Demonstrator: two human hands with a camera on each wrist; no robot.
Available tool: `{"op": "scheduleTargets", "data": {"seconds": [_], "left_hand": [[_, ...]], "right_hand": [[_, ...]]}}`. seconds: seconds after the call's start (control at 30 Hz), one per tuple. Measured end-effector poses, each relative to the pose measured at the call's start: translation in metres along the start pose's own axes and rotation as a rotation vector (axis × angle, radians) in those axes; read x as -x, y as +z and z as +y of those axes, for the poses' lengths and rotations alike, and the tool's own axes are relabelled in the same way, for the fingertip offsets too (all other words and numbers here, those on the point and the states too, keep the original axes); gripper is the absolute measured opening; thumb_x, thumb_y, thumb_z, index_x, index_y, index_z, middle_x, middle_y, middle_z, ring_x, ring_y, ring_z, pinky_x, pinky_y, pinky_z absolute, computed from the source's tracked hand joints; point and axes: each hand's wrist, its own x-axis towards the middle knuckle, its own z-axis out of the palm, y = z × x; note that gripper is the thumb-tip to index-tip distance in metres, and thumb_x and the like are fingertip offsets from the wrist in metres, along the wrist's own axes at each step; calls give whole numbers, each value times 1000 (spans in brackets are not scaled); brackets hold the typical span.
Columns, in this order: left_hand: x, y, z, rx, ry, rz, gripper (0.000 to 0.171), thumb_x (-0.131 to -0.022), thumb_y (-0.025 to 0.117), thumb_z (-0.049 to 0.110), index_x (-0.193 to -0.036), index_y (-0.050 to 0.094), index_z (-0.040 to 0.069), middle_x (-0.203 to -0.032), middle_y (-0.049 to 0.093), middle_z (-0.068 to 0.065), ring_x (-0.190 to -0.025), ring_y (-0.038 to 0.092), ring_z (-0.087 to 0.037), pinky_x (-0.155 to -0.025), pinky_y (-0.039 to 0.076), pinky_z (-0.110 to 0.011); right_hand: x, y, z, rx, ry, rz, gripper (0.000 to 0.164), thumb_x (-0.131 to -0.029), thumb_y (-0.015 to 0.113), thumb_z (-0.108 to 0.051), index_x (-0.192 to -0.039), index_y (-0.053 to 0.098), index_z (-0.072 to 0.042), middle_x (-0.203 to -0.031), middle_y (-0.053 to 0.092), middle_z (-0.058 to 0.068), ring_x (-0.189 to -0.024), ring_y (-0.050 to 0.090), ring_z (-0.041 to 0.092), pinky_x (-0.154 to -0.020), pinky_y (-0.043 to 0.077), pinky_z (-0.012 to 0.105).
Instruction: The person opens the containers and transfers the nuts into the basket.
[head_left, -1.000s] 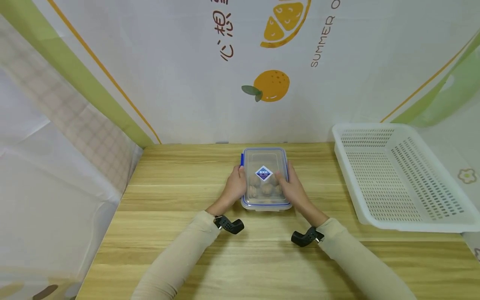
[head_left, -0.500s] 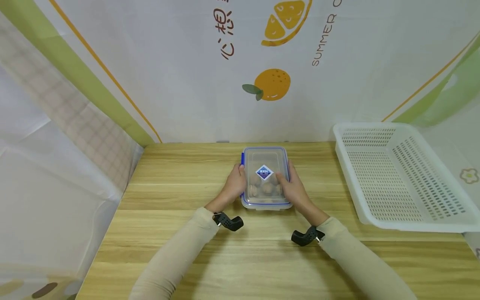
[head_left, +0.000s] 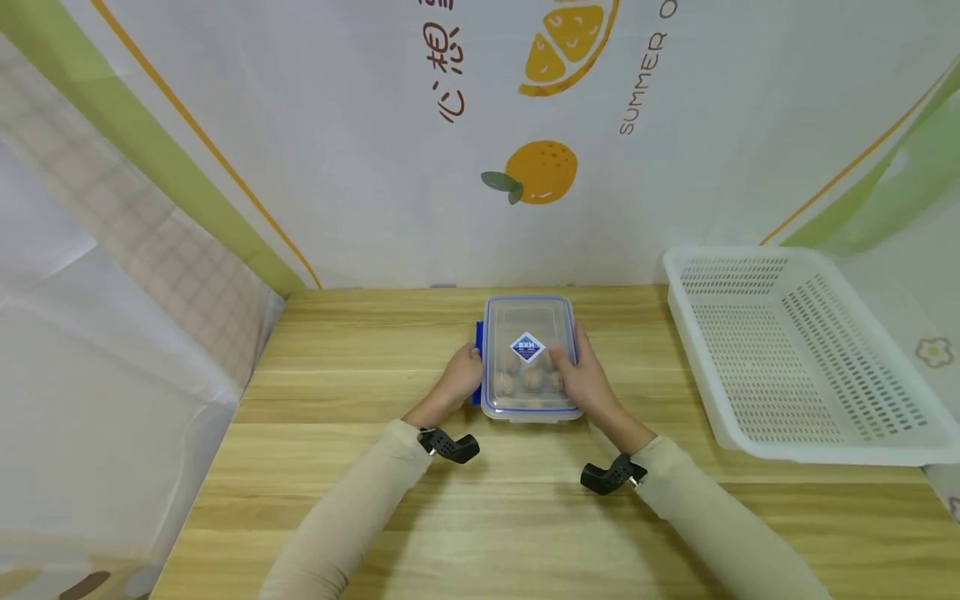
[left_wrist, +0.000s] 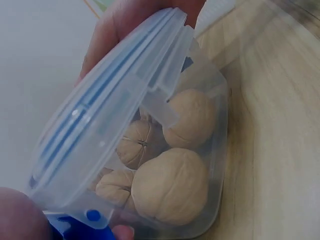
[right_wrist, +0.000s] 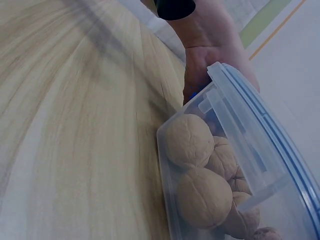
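A clear plastic food container (head_left: 525, 315) with a blue-lined lid sits on the table, its lid on. Several walnuts (left_wrist: 172, 186) show through its wall. On the left side a blue latch (head_left: 477, 398) stands out from the rim. My left hand (head_left: 453, 381) pinches this latch; in the left wrist view a fingertip (left_wrist: 123, 232) shows just under it. My right hand (head_left: 591, 385) grips the container's right side, thumb on the lid by the diamond label, other fingers along the wall and partly hidden.
A white perforated plastic basket (head_left: 722, 415) stands at the right of the wooden table (head_left: 352, 333). Printed cloth (head_left: 375, 167) hangs behind the table and along its left side.
My left hand has shifted slightly left, off the lid's edge, and the blue latch has swung outward with it. My right hand and the container stay about where they were.
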Motion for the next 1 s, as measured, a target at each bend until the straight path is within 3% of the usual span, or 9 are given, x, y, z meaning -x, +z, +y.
{"op": "scheduleTargets", "data": {"seconds": [0.17, 0.4, 0.8, 1.0], "left_hand": [[1, -3, -4, 69, 23, -55, 42, -110, 32, 12, -146, 41, -8, -124, 61, -30, -96, 70, -36, -75, 65, -40], [1, -6, -2, 31, 22, -69, 45, -110, 37, 13, -153, 38, 0, -111, 69, -26, -75, 72, -27, -55, 64, -35], [-1, -16, 7, -77, -12, -39, 41, -105, 48, 12, -139, 48, -10, -111, 67, -26, -64, 64, -21, -55, 64, -35], [0, -32, 18, -93, 3, -75, 44, -104, 49, 10, -143, 45, -11, -102, 64, -23, -70, 64, -27, -60, 64, -35]], "right_hand": [[0, 0, 1, -12, -4, 1, 75, -109, 45, -31, -163, -1, -5, -168, 6, 20, -153, 10, 41, -127, 9, 56], [0, 0, -1, 3, 14, 0, 75, -110, 45, -32, -163, -1, -6, -169, 5, 19, -154, 8, 38, -128, 7, 52], [-1, -6, -7, 48, 49, -48, 73, -110, 44, -35, -164, 2, -9, -168, 13, 20, -153, 15, 41, -126, 15, 58], [-2, -21, -17, 148, 33, -61, 69, -107, 52, -30, -160, 20, 0, -156, 35, 29, -142, 37, 45, -116, 39, 60]]}}
